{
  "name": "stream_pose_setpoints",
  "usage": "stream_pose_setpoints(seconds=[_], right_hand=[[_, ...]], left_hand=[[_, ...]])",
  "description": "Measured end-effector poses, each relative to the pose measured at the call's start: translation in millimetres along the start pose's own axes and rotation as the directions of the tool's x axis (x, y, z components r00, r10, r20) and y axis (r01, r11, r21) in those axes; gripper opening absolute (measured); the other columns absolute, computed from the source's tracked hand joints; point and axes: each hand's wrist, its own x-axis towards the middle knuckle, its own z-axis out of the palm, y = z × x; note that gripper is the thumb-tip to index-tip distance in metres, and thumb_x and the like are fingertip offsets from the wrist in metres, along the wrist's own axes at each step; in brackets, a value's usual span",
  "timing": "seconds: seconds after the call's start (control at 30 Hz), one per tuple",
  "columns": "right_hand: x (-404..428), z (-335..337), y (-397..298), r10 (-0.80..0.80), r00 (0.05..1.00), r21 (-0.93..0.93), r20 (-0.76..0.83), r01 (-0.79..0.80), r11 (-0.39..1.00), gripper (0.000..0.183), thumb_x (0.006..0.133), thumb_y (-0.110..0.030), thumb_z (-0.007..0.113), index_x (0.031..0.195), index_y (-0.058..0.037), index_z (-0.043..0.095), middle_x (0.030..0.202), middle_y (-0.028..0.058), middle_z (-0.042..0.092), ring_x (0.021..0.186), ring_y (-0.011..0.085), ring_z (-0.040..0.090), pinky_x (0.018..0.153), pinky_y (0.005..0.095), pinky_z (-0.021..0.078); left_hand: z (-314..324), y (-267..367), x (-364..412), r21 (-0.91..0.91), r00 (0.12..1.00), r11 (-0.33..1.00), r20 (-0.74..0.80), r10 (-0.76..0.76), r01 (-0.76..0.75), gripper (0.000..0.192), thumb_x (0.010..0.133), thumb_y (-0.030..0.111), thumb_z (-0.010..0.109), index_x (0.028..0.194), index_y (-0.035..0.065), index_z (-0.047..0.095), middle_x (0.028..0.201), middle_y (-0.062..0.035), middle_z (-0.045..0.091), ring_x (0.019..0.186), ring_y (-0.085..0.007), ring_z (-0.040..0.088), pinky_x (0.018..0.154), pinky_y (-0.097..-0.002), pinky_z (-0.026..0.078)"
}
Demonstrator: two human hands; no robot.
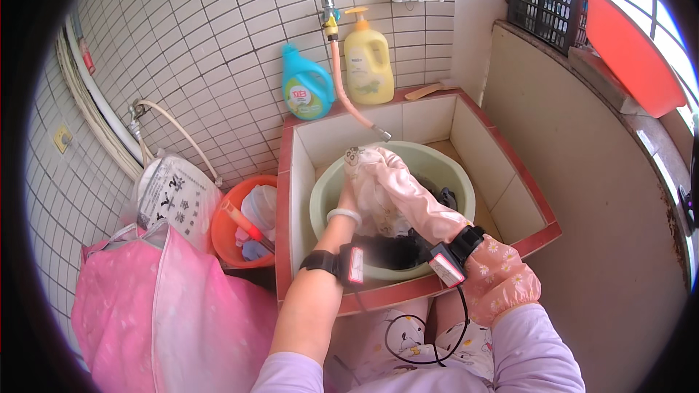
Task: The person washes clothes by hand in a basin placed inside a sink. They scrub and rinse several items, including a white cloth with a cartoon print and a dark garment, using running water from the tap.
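Both my hands are over a pale green plastic basin [463,174] that stands in a tiled sink. A wet whitish printed cloth [377,204] hangs from them into the basin. My left hand [352,180], with a white bangle at its wrist, is partly covered by the cloth and holds it. My right hand [382,161] wears a long pink rubber glove with a flowered cuff and is closed on the cloth's upper part. Dark clothes [398,251] lie in the basin below. Just above the hands, the metal end of a pink hose [349,103] points down towards the basin.
A teal detergent bottle [308,92], a yellow pump bottle [370,65] and a wooden paddle [428,90] stand or lie on the sink's red rim [510,169]. Left of it are an orange bucket [224,229] and a pink fabric cover [180,311]. A black crate [540,8] sits on the right ledge.
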Motion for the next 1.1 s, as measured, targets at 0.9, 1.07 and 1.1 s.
stream_pose_setpoints(seconds=[0.9,1.07,1.1], right_hand=[[8,-76,5,0.024,0.999,-0.657,-0.031,-0.038,0.753,0.056,0.082,-0.02,0.068,0.135,-0.0091,0.055,0.124,0.0187,0.059,0.115,0.0309,0.056,0.098,0.0361,0.0442],[2,-70,10,0.309,0.933,-0.849,0.183,-0.008,0.529,0.066,0.078,-0.006,0.068,0.141,-0.0124,0.052,0.117,0.0137,0.062,0.106,0.0207,0.059,0.089,0.0301,0.0486],[-1,-68,17,0.369,0.911,-0.895,0.182,-0.003,0.446,0.064,0.078,-0.005,0.067,0.14,-0.0111,0.053,0.116,0.0134,0.063,0.106,0.0197,0.059,0.09,0.0293,0.0477]], left_hand=[[-8,30,-11,0.967,0.74,0.174,0.021,0.672,-0.186,0.045,0.082,0.042,0.07,0.106,0.005,0.069,0.123,-0.0254,0.06,0.105,-0.0393,0.062,0.089,-0.045,0.049],[-17,-16,7,0.928,0.928,0.032,0.368,0.049,-0.37,0.063,0.083,0.042,0.071,0.132,0.0055,0.059,0.147,-0.023,0.042,0.128,-0.0358,0.051,0.107,-0.0407,0.042],[-15,-22,8,0.911,0.911,-0.019,0.412,0.013,-0.412,0.064,0.084,0.041,0.071,0.135,0.0057,0.056,0.144,-0.0216,0.045,0.126,-0.0355,0.052,0.105,-0.04,0.043]])
